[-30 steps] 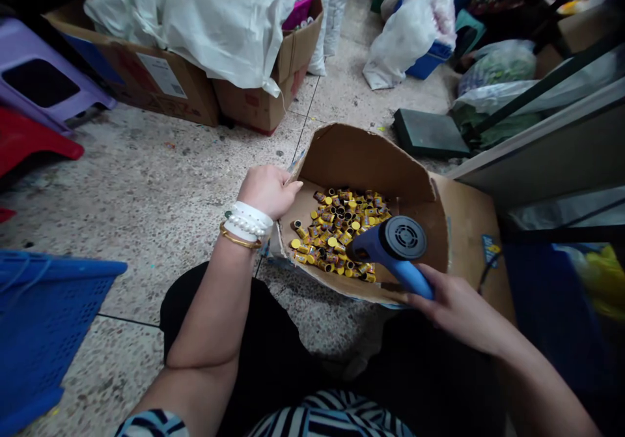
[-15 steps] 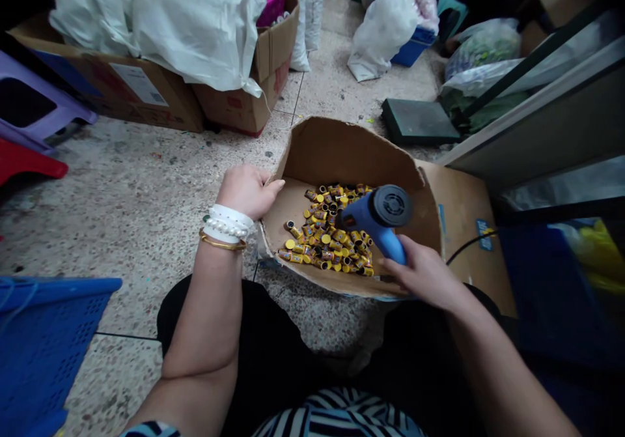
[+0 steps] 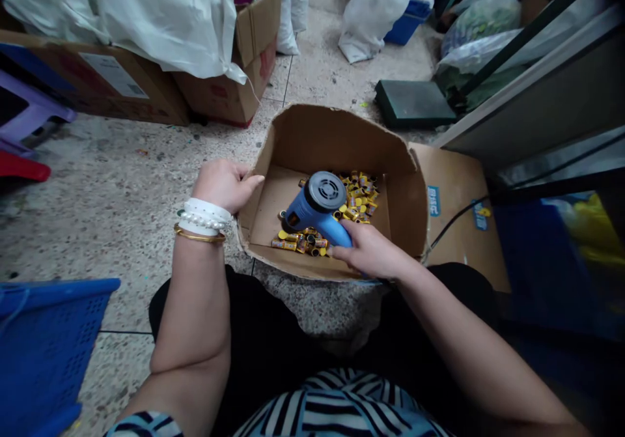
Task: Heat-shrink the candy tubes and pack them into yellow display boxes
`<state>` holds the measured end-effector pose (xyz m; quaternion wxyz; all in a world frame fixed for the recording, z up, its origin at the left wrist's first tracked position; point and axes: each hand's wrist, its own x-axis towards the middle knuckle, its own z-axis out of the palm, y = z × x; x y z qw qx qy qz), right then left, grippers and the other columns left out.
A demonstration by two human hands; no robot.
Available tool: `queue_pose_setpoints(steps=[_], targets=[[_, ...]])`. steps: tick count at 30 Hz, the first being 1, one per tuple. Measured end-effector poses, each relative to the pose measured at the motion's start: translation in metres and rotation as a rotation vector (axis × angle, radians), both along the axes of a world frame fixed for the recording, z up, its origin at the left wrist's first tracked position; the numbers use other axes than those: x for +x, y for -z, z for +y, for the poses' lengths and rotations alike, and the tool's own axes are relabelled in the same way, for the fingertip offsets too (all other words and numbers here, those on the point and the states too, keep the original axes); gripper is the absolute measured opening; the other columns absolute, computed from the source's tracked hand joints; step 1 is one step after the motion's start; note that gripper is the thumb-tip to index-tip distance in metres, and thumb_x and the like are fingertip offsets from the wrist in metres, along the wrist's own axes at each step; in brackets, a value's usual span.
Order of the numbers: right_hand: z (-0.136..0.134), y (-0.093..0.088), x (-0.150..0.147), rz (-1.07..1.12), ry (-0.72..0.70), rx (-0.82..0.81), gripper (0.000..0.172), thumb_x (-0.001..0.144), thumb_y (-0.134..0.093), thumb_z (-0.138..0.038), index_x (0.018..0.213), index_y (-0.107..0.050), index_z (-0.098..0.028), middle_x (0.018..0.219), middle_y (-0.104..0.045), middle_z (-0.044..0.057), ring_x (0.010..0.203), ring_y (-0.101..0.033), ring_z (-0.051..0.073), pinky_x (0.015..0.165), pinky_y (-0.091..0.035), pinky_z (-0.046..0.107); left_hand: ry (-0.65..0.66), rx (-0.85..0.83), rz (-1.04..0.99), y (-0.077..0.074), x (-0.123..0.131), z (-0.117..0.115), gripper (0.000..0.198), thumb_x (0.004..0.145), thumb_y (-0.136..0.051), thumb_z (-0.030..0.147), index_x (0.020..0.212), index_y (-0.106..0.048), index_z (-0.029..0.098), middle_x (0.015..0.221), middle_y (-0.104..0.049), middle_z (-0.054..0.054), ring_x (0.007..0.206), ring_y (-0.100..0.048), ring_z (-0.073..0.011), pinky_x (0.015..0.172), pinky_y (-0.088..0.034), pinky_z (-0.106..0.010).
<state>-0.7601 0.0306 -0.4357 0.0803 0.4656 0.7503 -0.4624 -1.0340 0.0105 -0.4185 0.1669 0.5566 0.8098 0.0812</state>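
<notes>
Terrazzo floor (image 3: 97,196); left hand (image 3: 223,186) flat on cardboard box rim (image 3: 332,106); right hand (image 3: 371,249) closed round blue heat gun (image 3: 315,206) over yellow cylinders (image 3: 359,196).

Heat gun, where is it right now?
In the head view, the blue heat gun sits in the right hand, low inside the cardboard box, over the small yellow cylinders, with the left hand at the box's left rim.
</notes>
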Motion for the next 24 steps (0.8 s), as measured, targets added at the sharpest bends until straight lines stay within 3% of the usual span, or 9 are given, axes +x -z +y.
queue_pose_setpoints(steps=[5, 8, 11, 17, 21, 24], targets=[[0.01, 0.0, -0.017, -0.01, -0.134, -0.185, 0.022, 0.078, -0.061, -0.033, 0.095, -0.054, -0.02, 0.059, -0.058, -0.004, 0.047, -0.054, 0.012, 0.047, -0.038, 0.024, 0.012, 0.007, 0.014, 0.004, -0.005, -0.005, 0.039, 0.082, -0.05, 0.048, 0.063, -0.065, 0.018, 0.054, -0.055, -0.002, 0.065, -0.053, -0.0179, 0.066, -0.038, -0.03], [0.014, -0.011, 0.004, -0.09, -0.228, -0.065, 0.017, 0.075, -0.064, -0.032, 0.085, -0.057, -0.02, 0.065, -0.06, -0.002, 0.053, -0.054, 0.013, 0.05, -0.037, 0.025, -0.004, 0.015, -0.025, 0.008, -0.012, -0.003, 0.038, 0.082, -0.05, 0.048, 0.063, -0.066, 0.019, 0.054, -0.057, -0.002, 0.064, -0.053, -0.018, 0.065, -0.038, -0.03], [0.019, -0.023, 0.043, -0.21, -0.224, 0.081, 0.017, 0.075, -0.065, -0.033, 0.084, -0.058, -0.021, 0.07, -0.062, 0.001, 0.06, -0.055, 0.015, 0.055, -0.037, 0.026, -0.004, 0.005, -0.036, 0.017, -0.022, 0.004, 0.035, 0.08, -0.052, 0.048, 0.063, -0.067, 0.021, 0.055, -0.061, -0.003, 0.065, -0.056, -0.0198, 0.064, -0.038, -0.03], [0.035, -0.029, 0.112, -0.455, 0.128, 0.293, 0.026, 0.08, -0.059, -0.042, 0.093, -0.056, -0.02, 0.062, -0.063, 0.002, 0.052, -0.058, 0.017, 0.053, -0.037, 0.028, -0.032, -0.032, -0.026, 0.028, -0.035, 0.013, 0.035, 0.082, -0.047, 0.04, 0.062, -0.068, 0.021, 0.067, -0.07, -0.006, 0.073, -0.062, -0.0233, 0.066, -0.042, -0.03], [0.043, -0.017, 0.116, -0.343, 0.416, 0.325, 0.033, 0.084, -0.053, -0.052, 0.094, -0.053, -0.021, 0.06, -0.064, 0.001, 0.054, -0.063, 0.019, 0.055, -0.043, 0.028, -0.12, 0.093, -0.068, 0.035, -0.038, 0.014, 0.037, 0.085, -0.046, 0.044, 0.092, -0.074, 0.022, 0.094, -0.076, -0.008, 0.088, -0.066, -0.0254, 0.075, -0.046, -0.031], [0.047, -0.009, 0.102, -0.337, 0.419, 0.452, 0.038, 0.083, -0.053, -0.057, 0.095, -0.055, -0.021, 0.061, -0.064, 0.002, 0.058, -0.064, 0.021, 0.058, -0.043, 0.03, -0.188, 0.161, -0.068, 0.045, -0.039, 0.018, 0.047, 0.085, -0.047, 0.049, 0.118, -0.066, 0.02, 0.109, -0.073, -0.011, 0.099, -0.066, -0.0277, 0.083, -0.048, -0.034]])
